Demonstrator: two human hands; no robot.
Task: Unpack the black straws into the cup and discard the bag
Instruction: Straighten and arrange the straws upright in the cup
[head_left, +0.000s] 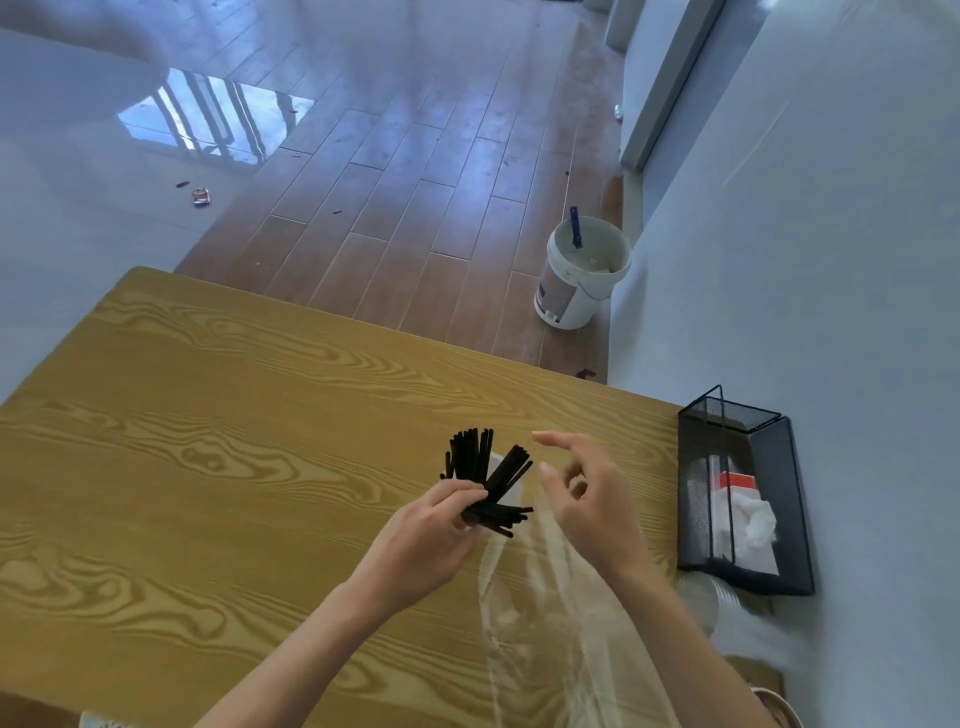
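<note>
1. Clear bag (540, 623): thin, translucent, creased; hangs limp from the right hand (587, 499) toward the camera.
2. Right hand: fingers (556, 439) loosely spread, bag film at the thumb.
3. Left hand (431, 530): fingers closed around a bundle of black straws (498, 514).
4. Cup (506, 480): pale, on the wood-grain surface (208, 441), holding upright straws fanned outward.
5. Black mesh basket (748, 493) at the surface's right edge.

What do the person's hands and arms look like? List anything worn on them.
Both forearms are bare as far as the frame shows, with no sleeves in view. The left hand and right hand wear no gloves; no rings, watch or bracelets are visible. Motion blur softens fine detail.
</note>
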